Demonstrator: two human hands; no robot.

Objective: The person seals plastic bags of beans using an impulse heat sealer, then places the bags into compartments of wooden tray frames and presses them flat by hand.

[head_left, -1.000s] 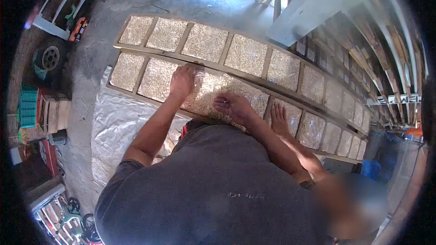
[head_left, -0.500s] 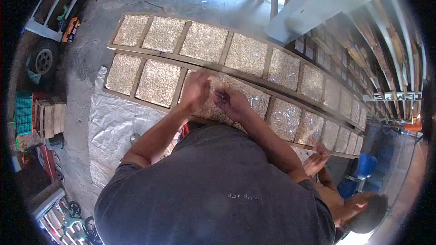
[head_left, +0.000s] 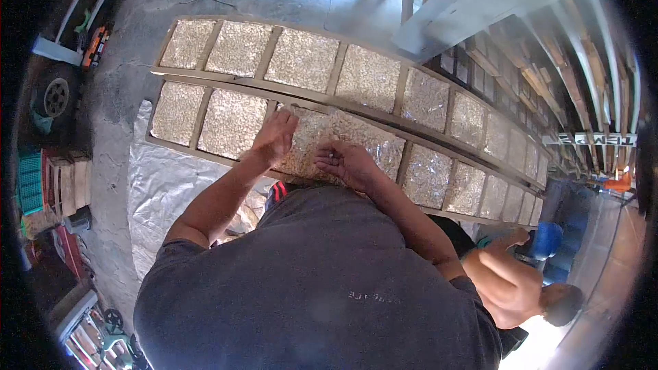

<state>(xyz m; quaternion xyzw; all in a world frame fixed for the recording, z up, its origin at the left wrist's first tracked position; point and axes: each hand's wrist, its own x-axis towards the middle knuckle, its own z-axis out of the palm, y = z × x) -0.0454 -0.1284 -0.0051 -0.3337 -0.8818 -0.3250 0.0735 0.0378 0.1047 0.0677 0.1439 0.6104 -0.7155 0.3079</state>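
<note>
My left hand (head_left: 276, 136) is over the left edge of a bean-filled clear plastic packet (head_left: 308, 140) in the near wooden frame (head_left: 229, 161). Its fingers are pressed together near the packet's far left corner; what they hold, if anything, is too small to make out. Palm partly turned up, my right hand (head_left: 346, 163) rests by the same packet's middle with its fingers curled. A tiny pale spot shows at those fingers, but I cannot name it. To the left in this frame lies another flat bean packet (head_left: 232, 123).
A second long frame (head_left: 267, 55) of bean packets runs along the far side. Silvery sheeting (head_left: 171, 199) covers the ground at left. Another person (head_left: 510, 277) crouches at right near a blue container (head_left: 547, 240). Racks (head_left: 541, 82) stand at upper right; crates (head_left: 68, 181) are at left.
My left hand, blurred before, has moved slightly left and down and is now sharp, fingers together. My right hand has stayed close to its place. The other person's arm has drawn back from the frame.
</note>
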